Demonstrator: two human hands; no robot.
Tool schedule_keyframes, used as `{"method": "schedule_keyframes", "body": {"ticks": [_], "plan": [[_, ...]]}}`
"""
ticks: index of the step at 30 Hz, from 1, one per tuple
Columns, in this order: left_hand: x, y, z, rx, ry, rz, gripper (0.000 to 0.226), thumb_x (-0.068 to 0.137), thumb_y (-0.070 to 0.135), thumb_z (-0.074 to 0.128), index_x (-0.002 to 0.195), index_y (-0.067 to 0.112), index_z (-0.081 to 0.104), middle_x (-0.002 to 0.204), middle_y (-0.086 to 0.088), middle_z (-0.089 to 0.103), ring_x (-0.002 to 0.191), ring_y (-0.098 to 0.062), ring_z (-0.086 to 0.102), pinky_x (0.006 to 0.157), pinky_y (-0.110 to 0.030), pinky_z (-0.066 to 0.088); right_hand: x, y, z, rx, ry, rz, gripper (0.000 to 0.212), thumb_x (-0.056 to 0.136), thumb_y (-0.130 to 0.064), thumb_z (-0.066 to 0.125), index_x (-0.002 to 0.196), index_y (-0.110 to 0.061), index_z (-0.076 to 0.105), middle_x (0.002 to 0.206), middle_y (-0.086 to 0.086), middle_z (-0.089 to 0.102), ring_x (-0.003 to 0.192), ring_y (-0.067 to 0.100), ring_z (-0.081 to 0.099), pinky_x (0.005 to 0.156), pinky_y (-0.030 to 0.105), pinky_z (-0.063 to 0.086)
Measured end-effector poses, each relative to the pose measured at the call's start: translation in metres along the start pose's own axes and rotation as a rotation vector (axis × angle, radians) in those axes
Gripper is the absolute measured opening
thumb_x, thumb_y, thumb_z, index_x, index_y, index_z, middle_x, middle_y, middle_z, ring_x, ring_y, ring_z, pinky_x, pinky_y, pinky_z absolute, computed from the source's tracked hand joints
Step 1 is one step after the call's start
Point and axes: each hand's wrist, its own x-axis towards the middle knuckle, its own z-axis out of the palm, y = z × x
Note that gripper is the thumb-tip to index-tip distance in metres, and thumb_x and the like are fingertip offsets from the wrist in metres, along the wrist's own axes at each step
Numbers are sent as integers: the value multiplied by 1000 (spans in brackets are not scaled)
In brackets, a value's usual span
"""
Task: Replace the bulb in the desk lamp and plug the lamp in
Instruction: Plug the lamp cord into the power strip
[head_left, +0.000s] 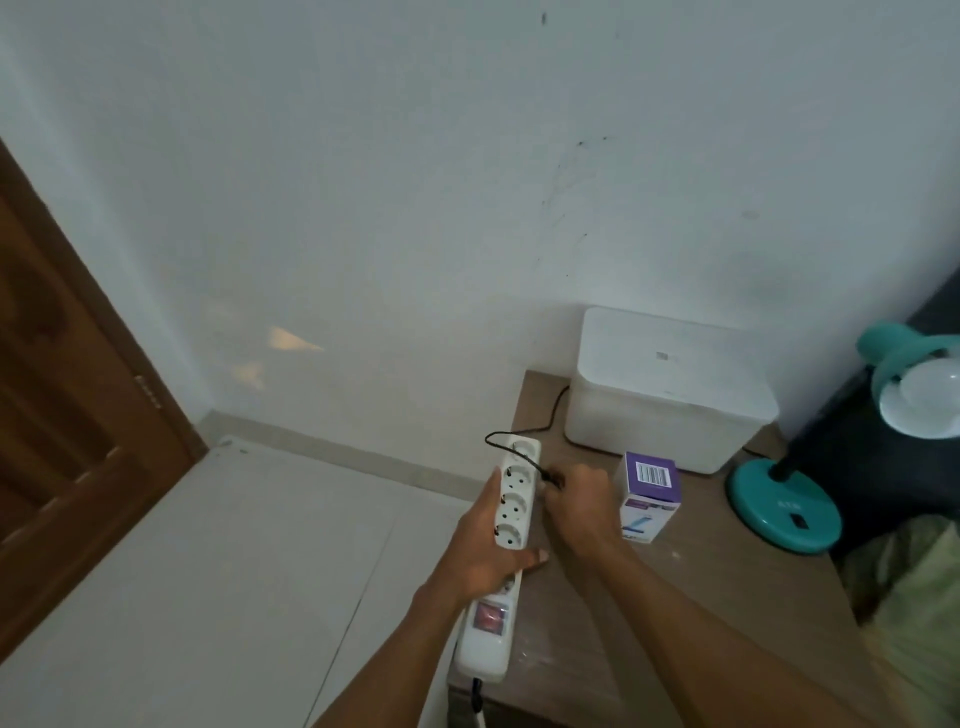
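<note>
A white power strip (511, 488) with several sockets and a red switch lies along the left edge of the small wooden table (691, 582). My left hand (491, 551) grips the strip around its middle. My right hand (582, 506) is closed on the lamp's black plug, just right of the strip's upper sockets; the plug itself is mostly hidden in my fingers. Its thin black cord (519, 447) loops over the strip's far end. The teal desk lamp (784, 506) stands at the right, a white bulb (930, 397) in its shade.
A purple and white bulb box (652, 493) stands upright between my right hand and the lamp base. A white box-shaped device (670, 389) sits at the back against the wall. A brown door (67, 415) is at the left; pale floor tiles lie below.
</note>
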Motion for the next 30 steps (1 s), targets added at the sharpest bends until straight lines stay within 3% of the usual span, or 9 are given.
{"method": "schedule_keyframes", "body": {"ticks": [3,7,11,17,22,26,30], "plan": [[1,2,1,-28,3,-16,115,67,27,93,156,44,23,129,19,63,111,5,64,91,-16,52,4,-10,-9,170,96,40,12,86,-22,71,97,-26,75,84,-10,72,75,4,65,69,32,58],[1,4,1,-29,-2,-1,110,70,23,92,151,50,24,120,22,66,103,8,66,81,-10,52,6,-30,-20,378,74,6,19,84,-15,77,86,-32,69,78,-13,67,68,-4,62,56,11,48],[0,6,0,-46,-23,3,109,71,24,92,152,47,23,124,20,65,107,8,65,82,-8,51,2,-37,-13,392,51,21,26,81,-11,78,73,-32,65,73,-10,67,63,-2,63,58,18,51],[2,2,1,-35,-17,-27,118,62,41,92,158,38,22,128,9,67,113,-8,67,99,-41,57,-1,-31,0,329,58,37,9,83,-11,77,82,-14,69,75,-6,68,65,0,63,47,8,43],[4,0,2,-16,-11,-38,120,63,38,92,159,37,21,128,9,66,114,-8,66,100,-40,56,3,-27,6,247,50,10,8,83,-13,77,82,-16,70,75,-5,68,69,5,64,52,13,41],[4,5,3,-33,-6,-29,106,70,30,92,154,35,28,127,5,67,113,-10,66,101,-36,56,4,-25,13,144,42,5,7,83,-18,76,82,-20,69,75,-6,68,68,8,65,59,32,55],[5,1,2,-31,-9,-34,103,71,25,92,151,40,29,124,9,69,111,-7,68,97,-29,56,10,-23,17,112,37,8,8,82,-17,76,79,-18,69,74,-4,68,71,14,65,64,40,56]]}}
